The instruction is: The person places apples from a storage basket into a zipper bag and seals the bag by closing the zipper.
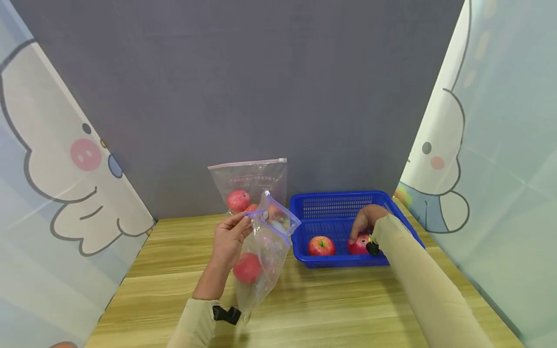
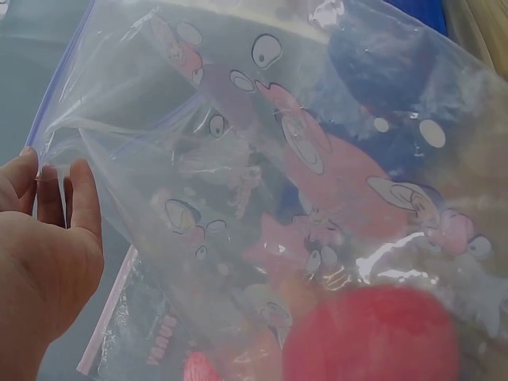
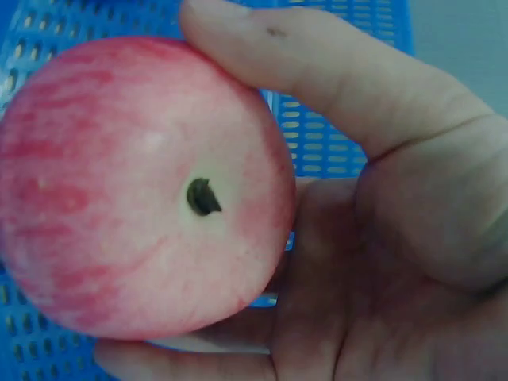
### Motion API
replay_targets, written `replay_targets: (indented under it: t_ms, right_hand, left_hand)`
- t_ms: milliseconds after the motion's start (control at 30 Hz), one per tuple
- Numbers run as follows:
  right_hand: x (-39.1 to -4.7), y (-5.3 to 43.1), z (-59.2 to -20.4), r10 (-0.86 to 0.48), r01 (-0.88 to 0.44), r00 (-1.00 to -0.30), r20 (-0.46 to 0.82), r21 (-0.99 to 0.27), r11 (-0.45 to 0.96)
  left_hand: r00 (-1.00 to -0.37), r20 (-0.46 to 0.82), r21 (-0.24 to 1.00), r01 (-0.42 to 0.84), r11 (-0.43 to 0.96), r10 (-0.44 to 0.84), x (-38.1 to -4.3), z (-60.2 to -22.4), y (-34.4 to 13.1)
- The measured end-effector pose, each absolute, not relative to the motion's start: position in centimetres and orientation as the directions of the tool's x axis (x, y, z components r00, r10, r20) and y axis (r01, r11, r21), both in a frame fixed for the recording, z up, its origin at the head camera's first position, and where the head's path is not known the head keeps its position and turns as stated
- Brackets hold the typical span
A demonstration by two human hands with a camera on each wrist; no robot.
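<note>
A: Head view. We have the left hand [image 1: 227,244] pinching the purple rim of a clear bag [image 1: 271,268], a red fruit [image 1: 247,268] low inside. The right hand [image 1: 367,217] grips an apple [image 1: 359,245] in the blue basket [image 1: 344,262], beside a paler apple [image 1: 321,246].

B: Behind, a second bag [image 1: 250,176]. The front one covers some of its fruit; we can't count it.

A: Left wrist view. Fingertips at the bag's edge. Film looks thin, limp, slippery; we'd hold it by the zip strip, likely stiffer. The red fruit is cut off below; glare and print muddle the rest.

B: Right wrist view. Thumb one side, fingers the other. We'd judge the apple firm, smooth, weighty, easily bruised: best held round its broad middle. Its underside and some fingertips are hidden.
</note>
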State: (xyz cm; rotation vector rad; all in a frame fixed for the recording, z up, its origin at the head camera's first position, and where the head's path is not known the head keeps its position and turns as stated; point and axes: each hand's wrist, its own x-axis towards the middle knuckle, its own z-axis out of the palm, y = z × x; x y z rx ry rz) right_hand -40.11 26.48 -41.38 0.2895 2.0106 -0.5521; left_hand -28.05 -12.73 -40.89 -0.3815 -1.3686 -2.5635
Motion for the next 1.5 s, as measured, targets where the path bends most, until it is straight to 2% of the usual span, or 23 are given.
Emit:
replay_targets:
  t_ms: [233, 367, 733, 967, 1200, 1333, 1500]
  right_hand:
    - [-39.4, 25.6, -40.4, -0.222, 0.310, -0.646, -0.730, -0.517, 0.798]
    - [-39.3, 25.2, -39.6, -0.264, 0.174, -0.754, -0.601, -0.571, 0.802]
    - [-38.0, 23.2, -37.6, -0.383, -0.113, -0.883, -0.271, -0.670, 0.734]
    - [-35.7, 20.7, -35.0, -0.425, -0.297, -0.905, -0.036, -0.662, 0.689]
    - [-33.0, 17.7, -32.2, -0.438, -0.393, -0.891, 0.122, -0.692, 0.606]
    - [-31.7, 16.3, -31.2, -0.454, -0.434, -0.873, 0.181, -0.713, 0.550]
    - [-30.5, 14.8, -31.1, -0.471, -0.449, -0.860, 0.195, -0.729, 0.517]
  left_hand:
    - [-0.946, 0.317, 0.778, 0.300, -0.552, -0.068, -28.0, -40.9, -12.4]
    - [-0.947, 0.312, 0.769, 0.295, -0.567, -0.070, -28.0, -40.8, -12.2]
    - [-0.948, 0.311, 0.795, 0.298, -0.528, -0.067, -28.1, -40.8, -11.9]
    - [-0.945, 0.322, 0.780, 0.300, -0.549, -0.059, -28.1, -41.3, -11.8]
    - [-0.939, 0.340, 0.770, 0.310, -0.558, -0.053, -28.0, -41.5, -11.5]
    - [-0.939, 0.340, 0.769, 0.305, -0.562, -0.044, -28.0, -41.6, -11.4]
    - [-0.940, 0.338, 0.762, 0.302, -0.573, -0.045, -28.0, -41.8, -11.2]
